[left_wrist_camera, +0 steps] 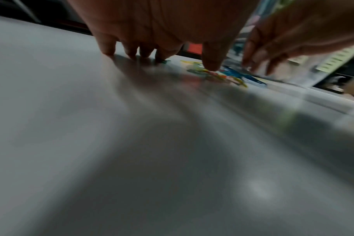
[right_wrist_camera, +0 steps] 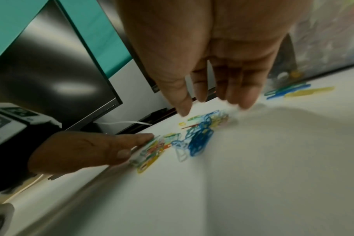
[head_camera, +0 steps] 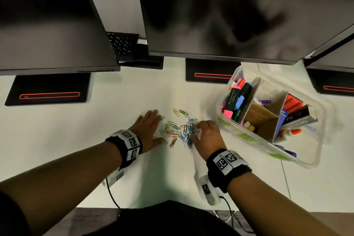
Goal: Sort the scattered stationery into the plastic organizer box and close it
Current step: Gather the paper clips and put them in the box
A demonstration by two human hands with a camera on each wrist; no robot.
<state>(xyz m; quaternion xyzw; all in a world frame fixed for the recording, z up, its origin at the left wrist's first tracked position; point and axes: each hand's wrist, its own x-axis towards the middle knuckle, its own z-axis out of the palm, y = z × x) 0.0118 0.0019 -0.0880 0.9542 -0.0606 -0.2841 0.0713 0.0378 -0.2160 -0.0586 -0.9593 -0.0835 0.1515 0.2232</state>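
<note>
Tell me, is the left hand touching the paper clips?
Touching. In the right wrist view the left hand lies flat on the desk, its fingertips against the near edge of the paper clips.

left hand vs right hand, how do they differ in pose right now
The left hand lies flat with fingers straight on the table, at the left edge of the paper clips; the right hand is raised with fingers pointing down over the pile's right side. The right hand sits next to the organizer box; the left is farther away. Neither holds anything.
</note>
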